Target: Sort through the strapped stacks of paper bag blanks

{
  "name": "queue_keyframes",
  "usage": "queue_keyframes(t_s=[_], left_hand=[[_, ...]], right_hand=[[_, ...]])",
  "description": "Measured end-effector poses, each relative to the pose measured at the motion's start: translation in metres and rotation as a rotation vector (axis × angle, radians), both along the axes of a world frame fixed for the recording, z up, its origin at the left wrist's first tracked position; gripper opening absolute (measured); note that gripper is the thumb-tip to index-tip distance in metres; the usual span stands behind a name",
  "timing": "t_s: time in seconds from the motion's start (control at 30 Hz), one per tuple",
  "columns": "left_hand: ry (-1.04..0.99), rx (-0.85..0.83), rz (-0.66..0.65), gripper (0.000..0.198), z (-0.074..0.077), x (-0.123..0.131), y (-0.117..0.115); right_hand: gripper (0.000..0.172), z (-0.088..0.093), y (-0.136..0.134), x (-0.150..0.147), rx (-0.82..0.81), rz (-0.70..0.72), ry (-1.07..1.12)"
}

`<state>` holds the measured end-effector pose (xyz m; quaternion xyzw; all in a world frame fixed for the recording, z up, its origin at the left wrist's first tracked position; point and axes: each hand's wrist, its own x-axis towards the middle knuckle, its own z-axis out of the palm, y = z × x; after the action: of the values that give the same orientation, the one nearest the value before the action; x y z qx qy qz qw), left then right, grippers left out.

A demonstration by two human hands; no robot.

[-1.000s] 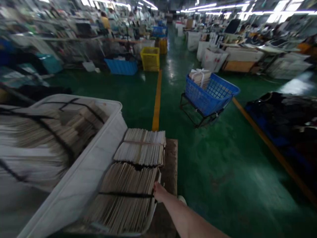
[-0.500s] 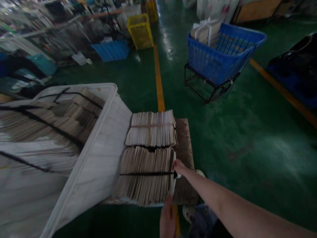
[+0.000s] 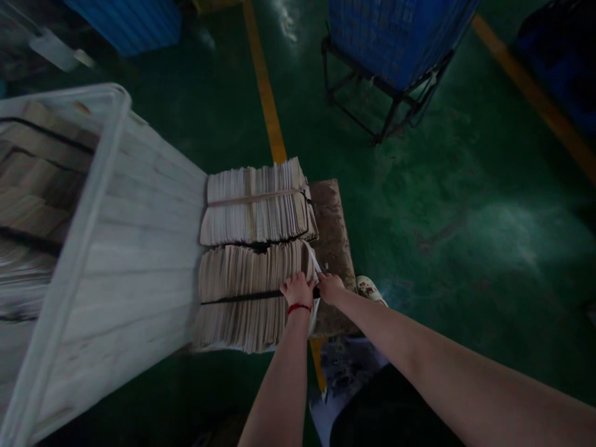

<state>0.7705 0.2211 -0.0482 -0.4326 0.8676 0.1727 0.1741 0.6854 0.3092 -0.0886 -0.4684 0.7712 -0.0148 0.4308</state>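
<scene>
Two bundles of stacked paper sheets lie side by side on a low brown platform [image 3: 328, 211]. The far bundle [image 3: 256, 205] is tied with a pale band. Around the near bundle [image 3: 246, 292] runs a black band [image 3: 233, 298]. My left hand [image 3: 297, 290], with a red string at the wrist, rests closed on the near bundle's right end at the black band. My right hand [image 3: 328, 287] is closed at the same spot, right beside the left, at the bundle's edge. What the fingers pinch is too small to make out.
A large white bin [image 3: 107, 248] full of banded sheet bundles leans at the left, against the stacks. A blue basket on a black metal frame [image 3: 386, 56] stands ahead on the green floor. A yellow floor line [image 3: 263, 81] runs away from me. A shoe [image 3: 370, 288] shows beside the platform.
The view has tilted down toward the stacks. My left hand came up from the lower edge onto the near bundle, meeting my right hand at the black band.
</scene>
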Motion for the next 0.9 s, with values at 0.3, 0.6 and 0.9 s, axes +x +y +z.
queue_keyframes(t_s=[0.3, 0.6, 0.9], left_hand=[[-0.051, 0.003, -0.104, 0.021, -0.002, 0.011, -0.012], [-0.048, -0.023, -0.036, 0.027, -0.010, 0.014, -0.014], [-0.040, -0.016, -0.065, 0.026, -0.013, 0.017, -0.015]], right_hand=[[0.037, 0.005, 0.029, 0.012, -0.016, 0.067, -0.024], [0.054, 0.005, 0.040, 0.016, -0.029, 0.084, -0.210], [0.039, 0.010, 0.038, 0.045, 0.003, -0.278, -0.191]])
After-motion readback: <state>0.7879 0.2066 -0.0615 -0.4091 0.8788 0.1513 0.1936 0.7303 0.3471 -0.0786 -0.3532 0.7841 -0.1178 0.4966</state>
